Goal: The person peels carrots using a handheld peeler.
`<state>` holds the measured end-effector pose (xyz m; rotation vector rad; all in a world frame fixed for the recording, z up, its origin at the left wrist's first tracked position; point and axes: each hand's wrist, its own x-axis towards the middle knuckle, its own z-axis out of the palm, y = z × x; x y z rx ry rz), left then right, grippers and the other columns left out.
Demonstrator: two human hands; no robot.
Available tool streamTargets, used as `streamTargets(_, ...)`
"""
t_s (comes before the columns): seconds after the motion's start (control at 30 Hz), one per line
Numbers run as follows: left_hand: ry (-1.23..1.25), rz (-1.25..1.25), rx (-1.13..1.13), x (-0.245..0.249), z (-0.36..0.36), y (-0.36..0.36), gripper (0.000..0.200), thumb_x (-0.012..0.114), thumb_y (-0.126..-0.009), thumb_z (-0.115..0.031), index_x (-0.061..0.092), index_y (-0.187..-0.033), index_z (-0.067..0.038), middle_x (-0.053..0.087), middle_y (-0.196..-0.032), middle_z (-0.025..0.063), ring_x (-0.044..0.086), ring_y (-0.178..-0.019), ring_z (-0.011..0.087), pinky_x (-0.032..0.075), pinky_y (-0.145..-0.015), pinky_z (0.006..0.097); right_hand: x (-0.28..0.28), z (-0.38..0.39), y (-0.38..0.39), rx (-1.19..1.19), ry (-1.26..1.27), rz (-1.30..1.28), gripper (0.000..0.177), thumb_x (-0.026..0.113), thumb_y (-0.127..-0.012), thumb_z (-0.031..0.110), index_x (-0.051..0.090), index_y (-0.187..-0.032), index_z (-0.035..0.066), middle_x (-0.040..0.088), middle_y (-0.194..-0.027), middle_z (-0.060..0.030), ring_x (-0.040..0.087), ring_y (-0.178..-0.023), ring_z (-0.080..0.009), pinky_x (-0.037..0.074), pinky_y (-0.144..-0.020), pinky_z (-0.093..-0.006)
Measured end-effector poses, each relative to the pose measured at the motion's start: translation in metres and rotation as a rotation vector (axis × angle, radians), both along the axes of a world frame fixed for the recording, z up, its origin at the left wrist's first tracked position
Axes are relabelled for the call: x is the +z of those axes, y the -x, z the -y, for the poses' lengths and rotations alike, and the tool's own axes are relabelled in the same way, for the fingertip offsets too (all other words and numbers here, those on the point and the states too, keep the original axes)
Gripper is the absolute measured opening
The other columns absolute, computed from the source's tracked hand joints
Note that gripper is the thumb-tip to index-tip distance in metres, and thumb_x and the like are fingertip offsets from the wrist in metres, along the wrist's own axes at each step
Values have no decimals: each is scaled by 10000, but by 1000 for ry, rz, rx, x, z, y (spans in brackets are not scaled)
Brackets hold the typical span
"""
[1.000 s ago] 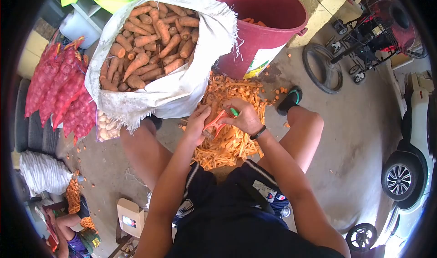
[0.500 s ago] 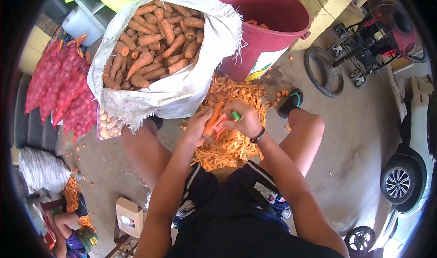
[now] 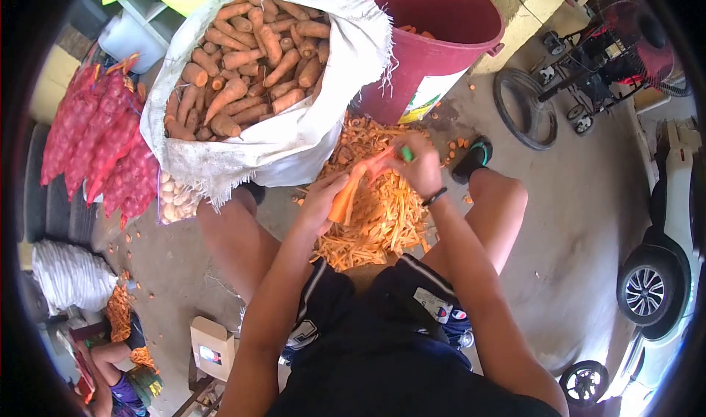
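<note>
My left hand (image 3: pixel 321 203) is closed round an orange carrot (image 3: pixel 344 202) that points up and to the right. My right hand (image 3: pixel 419 168) grips a red peeler (image 3: pixel 380 163) with a green part showing between the fingers. The peeler is at the upper end of the carrot; whether its blade touches is too blurred to tell. Below both hands lies a heap of carrot peelings (image 3: pixel 368 233) on the floor. Beyond my left hand stands an open white sack (image 3: pixel 294 152) full of unpeeled carrots (image 3: pixel 239 71).
A maroon bin (image 3: pixel 412 75) with some carrots inside stands beside the sack. Red net bags (image 3: pixel 95 137) are at the left, and another person (image 3: pixel 110 365) sits at the lower left. A fan (image 3: pixel 647 42) and a car (image 3: pixel 676 233) are at the right.
My right hand and the peeler have moved up and to the right, from the lower part of the carrot towards its upper end. My left hand keeps its hold.
</note>
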<state>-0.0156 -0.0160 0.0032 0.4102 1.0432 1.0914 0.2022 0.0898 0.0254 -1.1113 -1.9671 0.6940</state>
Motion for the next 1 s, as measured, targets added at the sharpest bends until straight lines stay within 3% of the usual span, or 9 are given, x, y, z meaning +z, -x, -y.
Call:
streamTargets(0.07, 20, 4, -17, -1, -1, 4, 364, 528, -1047, -239, 569, -1311, 7, 658, -1131, 99, 662, -940, 157, 548, -796, 287, -7, -22, -16, -173, -16, 33, 422, 917, -659, 183, 702, -993, 42, 709, -951, -101, 688, -851, -247, 555, -765, -372)
streamTargets(0.17, 44, 42, -8, 4, -7, 5, 344, 533, -1045, -242, 580, -1280, 5, 657, -1125, 99, 660, -945, 158, 546, -802, 287, 2, 8, 0, 36, 185, -87, 447, 924, -650, 196, 703, -1011, 50, 702, -936, -100, 691, -849, -243, 559, -751, -359)
streamTargets(0.2, 32, 59, 6, 9, -9, 0, 338, 534, -1045, -242, 583, -1272, 4, 658, -1117, 97, 659, -940, 156, 545, -800, 285, 1, 20, 12, 160, -40, -99, 449, 920, -651, 188, 704, -1027, 69, 693, -919, -106, 692, -843, -242, 560, -738, -350)
streamTargets(0.3, -12, 36, 0, 15, -8, -4, 351, 541, -1044, -242, 588, -1291, 2, 655, -1120, 86, 651, -934, 154, 542, -801, 283, 11, 27, 17, 237, 0, -42, 449, 914, -656, 172, 709, -1042, 72, 692, -920, -111, 693, -847, -243, 560, -742, -353)
streamTargets(0.43, 0, -22, -9, 11, -2, -2, 369, 548, -1042, -239, 592, -1319, 0, 653, -1129, 71, 644, -946, 141, 539, -810, 275, -3, -17, -18, -142, -50, 58, 457, 911, -663, 166, 702, -1049, 40, 685, -897, -114, 683, -816, -235, 555, -726, -344)
streamTargets(0.63, -19, 105, -6, 5, -11, -2, 367, 545, -1045, -248, 588, -1324, -13, 654, -1112, 62, 643, -933, 141, 538, -801, 271, 14, 32, 13, 294, 96, -72, 424, 917, -686, 179, 682, -1010, 40, 683, -869, -95, 671, -725, -183, 535, -682, -347)
streamTargets(0.73, 9, -65, 15, 6, -7, -9, 377, 546, -1044, -263, 572, -1333, -23, 652, -1107, 67, 655, -890, 155, 550, -773, 279, -2, 15, 6, 167, -12, 23, 429, 908, -691, 185, 686, -1021, 26, 688, -921, -127, 681, -778, -244, 552, -706, -342)
streamTargets(0.83, 58, -63, -77, 11, -2, -4, 385, 542, -1044, -259, 556, -1347, -21, 653, -1134, 80, 659, -912, 160, 561, -773, 291, -5, -19, -18, -158, -29, 37, 477, 924, -678, 193, 670, -1050, 33, 685, -887, -112, 672, -766, -196, 535, -687, -354)
streamTargets(1.0, 26, 98, 34, 5, -15, -8, 377, 524, -1050, -229, 534, -1375, -37, 649, -1101, 73, 651, -878, 150, 576, -742, 305, 2, 22, 6, 193, 64, -109, 475, 921, -674, 224, 680, -1030, 22, 681, -884, -118, 672, -754, -245, 552, -690, -368)
